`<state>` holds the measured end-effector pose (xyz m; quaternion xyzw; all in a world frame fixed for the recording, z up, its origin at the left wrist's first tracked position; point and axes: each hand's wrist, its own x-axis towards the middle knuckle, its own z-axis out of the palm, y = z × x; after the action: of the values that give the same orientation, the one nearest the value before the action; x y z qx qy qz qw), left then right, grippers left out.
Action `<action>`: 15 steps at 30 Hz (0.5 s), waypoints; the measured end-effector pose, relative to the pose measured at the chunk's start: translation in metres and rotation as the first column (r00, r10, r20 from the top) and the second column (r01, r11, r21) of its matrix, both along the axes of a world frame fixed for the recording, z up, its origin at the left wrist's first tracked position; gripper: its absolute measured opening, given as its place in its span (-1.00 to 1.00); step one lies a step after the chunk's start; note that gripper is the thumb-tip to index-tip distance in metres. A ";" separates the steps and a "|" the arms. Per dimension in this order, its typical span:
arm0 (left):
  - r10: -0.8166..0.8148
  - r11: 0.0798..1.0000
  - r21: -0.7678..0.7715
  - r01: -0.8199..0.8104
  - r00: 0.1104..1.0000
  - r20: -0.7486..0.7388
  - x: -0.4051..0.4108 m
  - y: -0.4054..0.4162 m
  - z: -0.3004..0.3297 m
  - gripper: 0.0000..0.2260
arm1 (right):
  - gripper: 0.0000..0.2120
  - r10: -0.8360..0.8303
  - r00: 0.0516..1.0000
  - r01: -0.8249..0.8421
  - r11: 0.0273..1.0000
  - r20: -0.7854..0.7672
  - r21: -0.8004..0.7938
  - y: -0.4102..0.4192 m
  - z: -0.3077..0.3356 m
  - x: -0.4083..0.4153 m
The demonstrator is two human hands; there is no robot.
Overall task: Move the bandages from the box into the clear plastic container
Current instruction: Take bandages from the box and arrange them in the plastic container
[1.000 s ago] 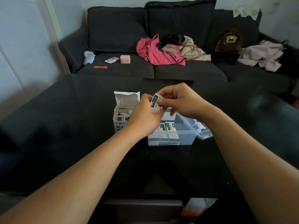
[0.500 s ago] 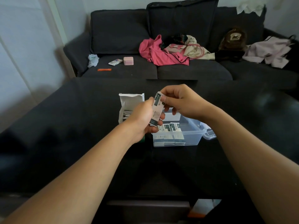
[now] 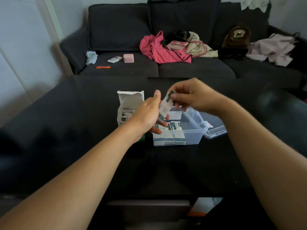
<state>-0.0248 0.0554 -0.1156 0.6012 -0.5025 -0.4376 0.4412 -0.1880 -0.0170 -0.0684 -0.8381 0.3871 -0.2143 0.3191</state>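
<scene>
Head view, the only one: both hands meet above the dark table [image 3: 66, 130], over the gap between box and container.

Right hand [image 3: 196, 97] pinches the top end of a small stack of wrapped bandages [image 3: 165, 106] between thumb and fingertips, other fingers curled. The stack is motion-blurred, so the count can't be read.

Left hand [image 3: 149, 113] sits just beside the stack, palm turned toward it, thumb up, fingers extended and relaxed under its lower end. Fingers look to be touching the stack, not gripping it — blur makes the contact hard to confirm.

White cardboard box [image 3: 127, 110] stands upright left of the hands, lid flap raised, more bandages visible inside.

Clear plastic container [image 3: 191, 130] sits just right of the box, open, with a row of bandages packed along its near side. Its lid [image 3: 216, 128] lies flat on the table, touching the container's right side.

Behind the table — a dark sofa [image 3: 116, 30] with a pink garment [image 3: 159, 50], a small pink case [image 3: 128, 58], a brown bag [image 3: 237, 37] and pale clothing [image 3: 272, 48].
</scene>
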 end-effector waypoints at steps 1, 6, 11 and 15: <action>-0.012 1.000 -0.002 0.012 0.999 0.038 0.000 0.000 0.000 -0.54 | -0.87 -0.048 0.997 0.046 0.999 -0.058 -0.025 -0.007 0.004 -0.011; -0.035 0.965 -0.172 0.199 0.744 0.668 0.012 0.001 -0.007 -0.84 | -0.87 -0.143 0.808 0.050 0.983 -0.571 -0.175 -0.038 -0.006 -0.034; -0.119 0.958 -0.057 0.280 0.570 0.813 0.015 0.003 -0.009 -0.85 | -0.90 -0.152 0.708 0.015 0.979 -0.690 -0.201 -0.045 -0.039 -0.015; -0.147 0.957 -0.021 0.290 0.544 0.826 0.016 0.002 -0.011 -0.83 | -0.83 -0.192 0.709 0.039 0.971 -0.678 -0.234 -0.049 -0.053 -0.008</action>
<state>-0.0086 0.0575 -0.1262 0.6309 -0.7521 -0.1217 0.1466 -0.1958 -0.0660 -0.1218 -0.8588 0.5066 0.0588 0.0490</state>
